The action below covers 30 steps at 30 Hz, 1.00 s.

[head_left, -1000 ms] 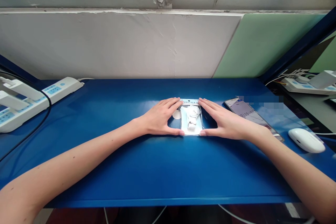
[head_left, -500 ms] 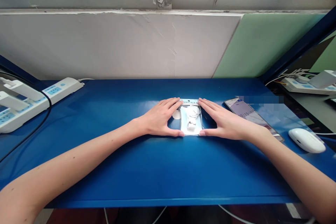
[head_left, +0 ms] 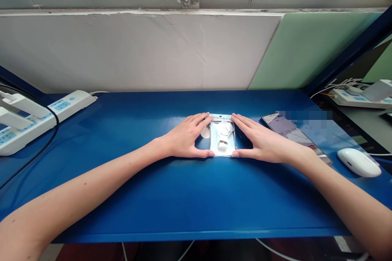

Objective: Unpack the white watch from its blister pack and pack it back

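A small clear plastic packet [head_left: 214,138] lies flat on the blue table, with a printed pale-blue header strip along its far edge. Inside it are a white block-like piece [head_left: 223,143] and what looks like a coiled white cord. My left hand [head_left: 190,136] rests at its left side, fingertips at the far left corner and thumb at the near left corner. Mirroring this on the right, my right hand [head_left: 260,138] touches the other two corners. Both hands have fingers stretched out, with wide gaps between thumbs and fingers. A pale round thing [head_left: 206,132] shows inside my left hand's gap.
Right of my right hand lies a phone [head_left: 290,132], partly behind the wrist. A white rounded case [head_left: 359,162] sits near the table's right edge. White power strips stand at left [head_left: 61,108] and far right [head_left: 352,97]. A black cable [head_left: 55,126] curves at the left.
The view has shifted very slightly. My hands and the packet keep the same places on the table.
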Tool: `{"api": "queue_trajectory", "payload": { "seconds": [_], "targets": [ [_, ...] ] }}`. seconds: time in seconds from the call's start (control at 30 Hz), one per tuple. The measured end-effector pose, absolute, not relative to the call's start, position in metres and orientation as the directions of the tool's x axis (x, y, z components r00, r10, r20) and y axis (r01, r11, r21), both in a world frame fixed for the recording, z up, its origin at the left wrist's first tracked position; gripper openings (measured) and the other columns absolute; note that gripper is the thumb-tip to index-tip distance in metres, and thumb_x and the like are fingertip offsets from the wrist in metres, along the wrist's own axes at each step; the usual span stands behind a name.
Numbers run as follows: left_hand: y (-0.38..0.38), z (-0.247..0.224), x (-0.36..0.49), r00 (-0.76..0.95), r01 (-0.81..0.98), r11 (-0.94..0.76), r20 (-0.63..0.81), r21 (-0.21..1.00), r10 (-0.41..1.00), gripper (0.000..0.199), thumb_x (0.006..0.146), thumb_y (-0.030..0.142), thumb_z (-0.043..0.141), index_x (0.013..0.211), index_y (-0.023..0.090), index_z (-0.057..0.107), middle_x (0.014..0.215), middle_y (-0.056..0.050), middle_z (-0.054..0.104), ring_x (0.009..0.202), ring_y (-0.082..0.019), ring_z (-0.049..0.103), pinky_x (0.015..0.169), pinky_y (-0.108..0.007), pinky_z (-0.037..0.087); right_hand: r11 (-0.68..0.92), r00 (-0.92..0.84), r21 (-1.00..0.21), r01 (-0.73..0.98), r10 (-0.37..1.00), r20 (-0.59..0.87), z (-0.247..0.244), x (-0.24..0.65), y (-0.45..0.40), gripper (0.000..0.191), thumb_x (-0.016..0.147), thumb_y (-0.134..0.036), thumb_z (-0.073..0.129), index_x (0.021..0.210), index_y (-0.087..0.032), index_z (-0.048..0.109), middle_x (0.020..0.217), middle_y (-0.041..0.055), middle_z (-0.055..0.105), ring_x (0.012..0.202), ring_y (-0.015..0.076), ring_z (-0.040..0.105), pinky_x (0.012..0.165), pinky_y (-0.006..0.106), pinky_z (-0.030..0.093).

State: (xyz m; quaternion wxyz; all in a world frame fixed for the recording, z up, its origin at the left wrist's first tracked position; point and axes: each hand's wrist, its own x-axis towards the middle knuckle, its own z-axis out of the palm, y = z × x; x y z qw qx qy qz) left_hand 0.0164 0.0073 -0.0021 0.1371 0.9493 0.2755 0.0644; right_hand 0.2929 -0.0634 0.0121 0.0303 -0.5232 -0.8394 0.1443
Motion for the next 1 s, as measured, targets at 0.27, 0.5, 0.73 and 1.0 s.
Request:
{"api": "queue_trajectory", "payload": {
  "seconds": [0.27,0.5,0.73,1.0],
  "targets": [
    [0.0059,0.0009,0.0165,0.834,0.507,-0.808,0.067,0.299,0.548,0.094,0.086,0.064,0.058,0.157,0.010,0.026,0.163,-0.020,0.024,0.150,-0.037,0.026,0.120,-0.052,0.029,0.409,-0.433,-0.255,0.876,0.901,-0.043,0.0077,0.2924,-0.0625,0.109,0.084,-0.079,0.047,0.158,-0.002,0.022,0.163,0.0254,0.023,0.150,0.0386,0.026,0.119,0.054,0.033],
    [0.0050,0.0011,0.0170,0.835,0.505,-0.816,0.081,0.281,0.544,0.077,0.091,0.051,0.054,0.155,0.012,0.032,0.163,-0.019,0.027,0.149,-0.035,0.028,0.119,-0.052,0.031,0.424,-0.421,-0.238,0.874,0.905,0.066,0.0050,0.2950,-0.0610,0.086,0.091,-0.068,0.048,0.150,-0.006,0.037,0.155,0.0253,0.042,0.144,0.0384,0.040,0.114,0.054,0.041],
    [0.0043,0.0001,0.0164,0.815,0.520,-0.810,0.126,0.272,0.566,0.053,0.102,0.039,0.038,0.147,0.013,0.042,0.158,-0.019,0.036,0.147,-0.032,0.034,0.118,-0.050,0.035,0.443,-0.412,-0.240,0.864,0.895,0.169,0.0019,0.2976,-0.0581,0.049,0.095,-0.055,0.051,0.123,-0.014,0.055,0.133,0.0204,0.061,0.124,0.0346,0.058,0.101,0.051,0.051],
    [0.0069,-0.0048,0.0173,0.787,0.550,-0.784,0.136,0.287,0.602,0.051,0.104,0.034,0.028,0.146,0.011,0.046,0.154,-0.017,0.043,0.144,-0.031,0.037,0.118,-0.049,0.035,0.511,-0.458,-0.291,0.809,0.858,0.232,0.0056,0.2953,-0.0596,0.023,0.097,-0.043,0.052,0.098,-0.022,0.059,0.118,0.0137,0.067,0.114,0.0302,0.062,0.096,0.048,0.054]
  ]
}}
